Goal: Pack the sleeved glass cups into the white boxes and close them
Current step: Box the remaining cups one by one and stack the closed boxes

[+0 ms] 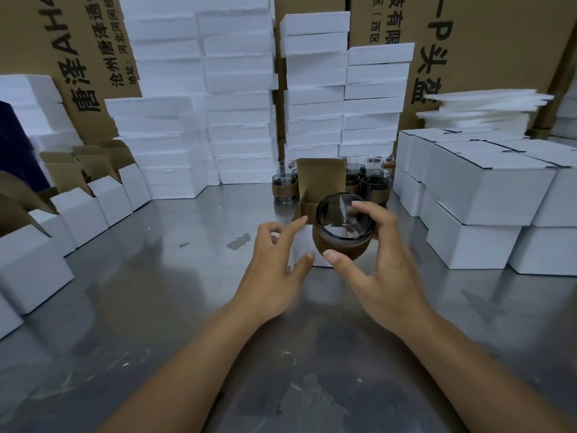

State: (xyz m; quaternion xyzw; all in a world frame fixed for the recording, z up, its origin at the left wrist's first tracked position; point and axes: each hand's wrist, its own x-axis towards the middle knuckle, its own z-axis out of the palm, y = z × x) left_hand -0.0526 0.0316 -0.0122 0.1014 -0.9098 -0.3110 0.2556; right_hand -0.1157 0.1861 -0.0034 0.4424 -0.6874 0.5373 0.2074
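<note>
My right hand (379,260) grips a dark glass cup with a brown sleeve (342,232), its mouth tilted toward me, in front of an open white box (301,245) whose brown lid flap (320,179) stands upright. The cup hides most of the box opening. My left hand (274,260) hovers just left of the box with fingers spread and loose, its index finger reaching toward the box's left edge; it holds nothing. Several more sleeved glass cups (373,182) stand behind the box.
Open white boxes with raised flaps (93,201) line the left of the metal table (156,307). Closed white boxes (487,195) are stacked at the right. White foam stacks (237,104) and big cardboard cartons (487,42) fill the back.
</note>
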